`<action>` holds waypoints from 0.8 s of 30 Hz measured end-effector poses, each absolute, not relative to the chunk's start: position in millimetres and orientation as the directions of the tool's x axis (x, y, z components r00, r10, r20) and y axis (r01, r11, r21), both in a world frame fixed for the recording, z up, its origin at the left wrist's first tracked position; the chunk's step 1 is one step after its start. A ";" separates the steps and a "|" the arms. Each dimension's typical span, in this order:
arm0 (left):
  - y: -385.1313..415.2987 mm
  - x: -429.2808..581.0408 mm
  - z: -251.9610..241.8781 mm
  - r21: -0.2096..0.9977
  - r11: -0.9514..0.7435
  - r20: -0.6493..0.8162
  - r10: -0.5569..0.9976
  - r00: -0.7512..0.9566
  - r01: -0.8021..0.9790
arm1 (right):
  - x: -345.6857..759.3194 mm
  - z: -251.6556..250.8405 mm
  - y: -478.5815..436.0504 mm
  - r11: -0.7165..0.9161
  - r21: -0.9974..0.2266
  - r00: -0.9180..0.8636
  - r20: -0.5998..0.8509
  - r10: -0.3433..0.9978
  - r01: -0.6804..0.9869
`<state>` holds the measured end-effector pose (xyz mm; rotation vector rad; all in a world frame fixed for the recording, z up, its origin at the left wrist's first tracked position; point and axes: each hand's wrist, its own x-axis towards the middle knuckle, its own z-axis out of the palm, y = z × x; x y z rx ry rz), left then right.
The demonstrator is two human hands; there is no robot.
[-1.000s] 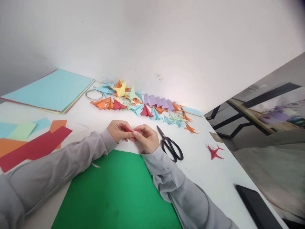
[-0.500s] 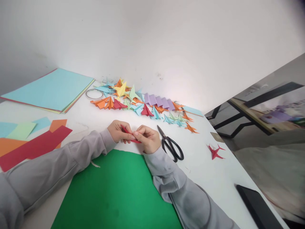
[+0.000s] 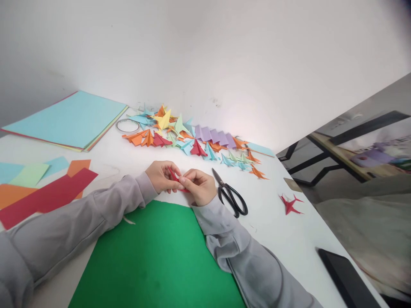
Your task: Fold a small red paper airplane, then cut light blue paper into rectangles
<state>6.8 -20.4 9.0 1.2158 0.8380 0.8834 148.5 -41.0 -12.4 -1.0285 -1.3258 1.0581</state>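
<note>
Between my two hands is a small folded piece of red paper [image 3: 174, 174], partly hidden by the fingers. My left hand [image 3: 161, 176] pinches it from the left, thumb and fingers closed on it. From the right, my right hand [image 3: 199, 185] grips the same paper, its thumb and index finger close to the left fingertips. Both hands are raised just beyond the far edge of a green sheet [image 3: 157, 252]. Black-handled scissors [image 3: 229, 192] lie beside my right hand, blades pointing away.
Many folded paper shapes [image 3: 199, 147] lie along the wall. Coloured strips [image 3: 48, 192] and a stack of paper sheets [image 3: 70, 119] are at left, with a tape ring [image 3: 127, 125]. On the right are a red folded figure [image 3: 290, 204] and a black phone [image 3: 349, 278].
The red paper has tilted more upright between my fingers, and less of it shows at the right fingertips. My left fingers have shifted slightly around it.
</note>
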 end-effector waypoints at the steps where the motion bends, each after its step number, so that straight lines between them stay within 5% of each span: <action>1: -20.2 6.6 8.4 0.986 0.123 -0.061 0.900 0.431 -0.117 | 149.1 -12.0 -40.9 0.225 -0.974 -0.033 0.225 0.974 -0.001; 10: -18.6 6.1 7.9 0.979 0.091 -0.008 0.913 0.408 -0.185 | 151.3 -13.7 -36.1 0.049 -0.979 0.009 0.048 0.999 -0.196; 24: -13.2 5.1 2.1 0.971 0.123 -0.047 0.939 0.340 -0.207 | 150.2 -13.7 -38.1 0.139 -0.975 0.011 0.139 0.990 -0.176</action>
